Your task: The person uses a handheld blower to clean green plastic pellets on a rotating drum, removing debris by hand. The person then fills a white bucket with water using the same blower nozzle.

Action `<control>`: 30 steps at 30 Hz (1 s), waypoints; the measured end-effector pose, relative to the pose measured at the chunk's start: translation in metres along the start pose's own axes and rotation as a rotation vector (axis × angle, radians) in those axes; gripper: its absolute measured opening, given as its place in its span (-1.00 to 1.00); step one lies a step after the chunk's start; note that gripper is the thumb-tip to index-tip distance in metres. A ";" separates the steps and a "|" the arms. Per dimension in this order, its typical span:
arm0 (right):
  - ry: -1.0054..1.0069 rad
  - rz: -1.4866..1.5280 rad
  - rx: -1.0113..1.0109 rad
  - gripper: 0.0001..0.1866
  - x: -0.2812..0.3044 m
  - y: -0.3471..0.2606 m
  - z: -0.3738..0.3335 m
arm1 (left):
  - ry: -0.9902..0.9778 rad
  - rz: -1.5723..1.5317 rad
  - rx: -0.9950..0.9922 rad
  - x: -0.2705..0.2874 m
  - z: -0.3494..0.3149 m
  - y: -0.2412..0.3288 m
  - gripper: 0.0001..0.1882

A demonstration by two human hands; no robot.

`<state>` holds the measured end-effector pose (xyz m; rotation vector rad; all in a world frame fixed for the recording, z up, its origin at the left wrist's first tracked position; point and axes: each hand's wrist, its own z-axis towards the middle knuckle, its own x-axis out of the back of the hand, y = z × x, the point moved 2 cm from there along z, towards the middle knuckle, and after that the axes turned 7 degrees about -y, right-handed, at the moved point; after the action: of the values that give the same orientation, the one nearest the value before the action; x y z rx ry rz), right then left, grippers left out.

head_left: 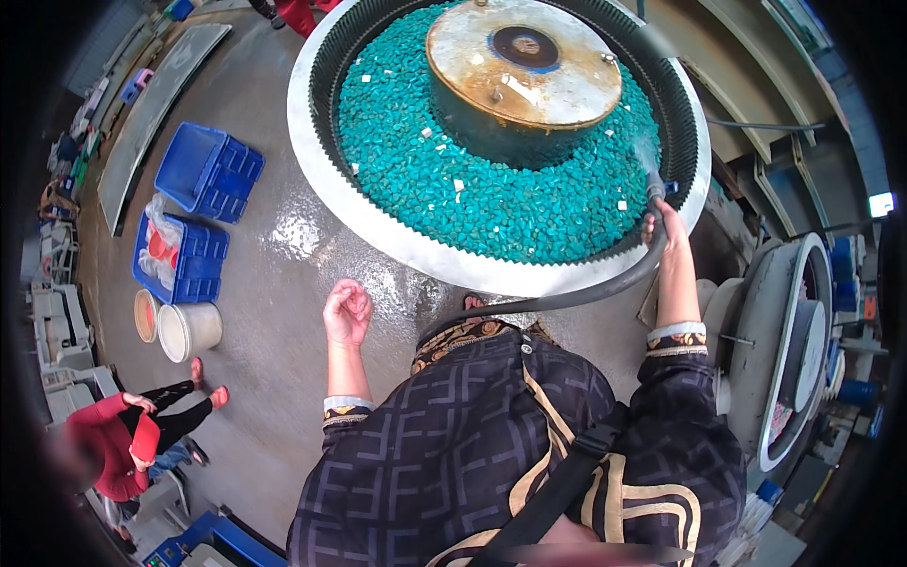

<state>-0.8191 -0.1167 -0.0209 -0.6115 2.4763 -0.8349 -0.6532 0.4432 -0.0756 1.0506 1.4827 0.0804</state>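
Note:
My right hand (pixel 667 230) is wrapped round a dark grey hose (pixel 605 288) near its nozzle end (pixel 656 187), over the right rim of a big round tub (pixel 316 156). Water sprays from the nozzle onto teal stones (pixel 548 213) that fill the ring-shaped trough, with a few white pieces among them. A rusty white drum-shaped hub (pixel 576 71) rises from the tub's middle. From my grip, the hose runs leftward across the front of my waist. My left hand (pixel 348 312) hangs over the wet floor, apart from the tub, its fingers curled with nothing seen in them.
Two blue crates (pixel 194 265) and two buckets (pixel 191 331) stand on the wet floor at left. A person in a red top (pixel 104 439) sits at lower left, holding something red. A second round machine (pixel 779 350) stands at right, close to my right arm.

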 end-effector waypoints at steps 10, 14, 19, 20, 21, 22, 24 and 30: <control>-0.033 -0.023 0.032 -0.80 0.008 0.012 -0.045 | -0.071 -0.078 0.081 -0.008 -0.036 -0.041 -0.83; -0.083 0.017 -0.041 -0.81 0.010 0.027 -0.059 | -0.201 -0.168 0.158 -0.049 -0.032 -0.046 -0.79; -0.082 0.057 -0.044 -0.74 0.030 0.044 -0.039 | -0.211 -0.122 0.200 -0.119 -0.002 -0.056 -0.75; -0.056 0.062 -0.024 -0.70 0.029 0.046 -0.040 | -0.173 -0.067 0.216 -0.138 0.005 -0.057 -0.74; -0.018 0.070 0.007 -0.67 0.029 0.045 -0.042 | -0.149 -0.016 0.238 -0.155 0.017 -0.064 -0.74; 0.006 0.059 0.032 -0.62 0.031 0.043 -0.043 | -0.194 0.014 0.289 -0.170 0.029 -0.073 -0.73; 0.048 0.110 0.118 -0.61 0.033 0.044 -0.025 | -0.131 0.294 0.374 -0.205 0.056 -0.099 -0.74; -0.172 0.259 0.170 -0.73 0.042 0.042 0.011 | -0.472 0.433 0.737 -0.456 0.096 -0.274 -0.70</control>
<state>-0.8579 -0.1137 -0.0676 -0.2821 2.2400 -0.8405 -0.8010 -0.0523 0.0808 1.8263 0.8307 -0.4138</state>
